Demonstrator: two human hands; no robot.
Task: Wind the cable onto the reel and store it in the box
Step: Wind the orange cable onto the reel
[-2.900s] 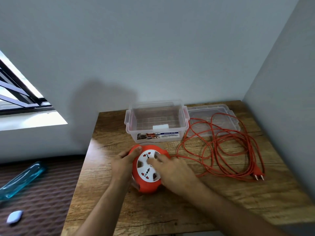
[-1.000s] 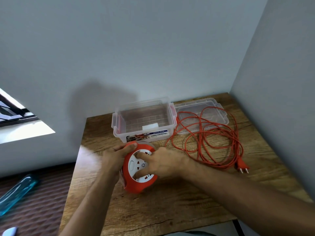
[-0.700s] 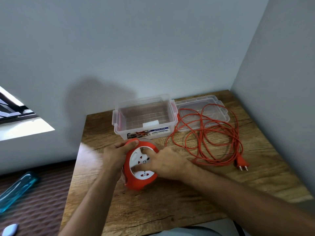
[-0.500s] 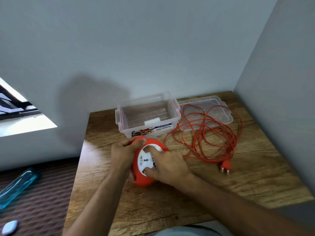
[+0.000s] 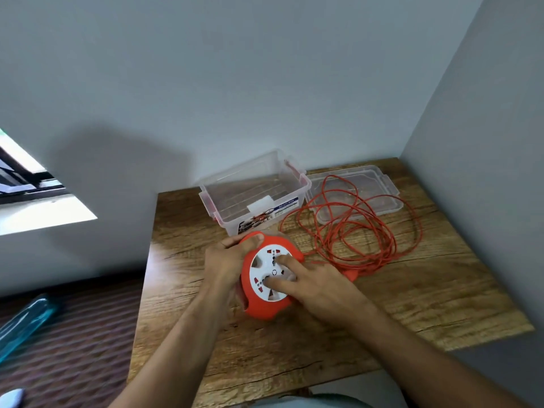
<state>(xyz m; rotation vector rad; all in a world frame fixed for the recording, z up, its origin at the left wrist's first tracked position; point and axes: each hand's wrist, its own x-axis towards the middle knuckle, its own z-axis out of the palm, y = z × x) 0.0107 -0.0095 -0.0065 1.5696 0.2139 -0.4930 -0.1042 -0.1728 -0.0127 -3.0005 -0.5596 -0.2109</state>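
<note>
The orange cable reel (image 5: 259, 307) with a white socket face stands tilted on the wooden table (image 5: 412, 295). My left hand (image 5: 225, 260) grips its left rim. My right hand (image 5: 315, 282) lies on the white face, with fingertips pressed into its recesses. The loose orange cable (image 5: 353, 231) lies in loops to the right and partly over the clear lid (image 5: 388, 198). Its orange plug (image 5: 351, 275) rests beside my right hand. The clear plastic box (image 5: 232, 195) stands open just behind the reel.
Grey walls close off the table at the back and on the right. To the left, below the table, a blue bottle (image 5: 25, 325) lies on a dark ribbed mat (image 5: 73, 334). A small white object (image 5: 10, 397) shows at the bottom left corner.
My right hand has kept turning on the reel's white face. The loose cable pile has shrunk and the plug has slid left across the table to the reel.
</note>
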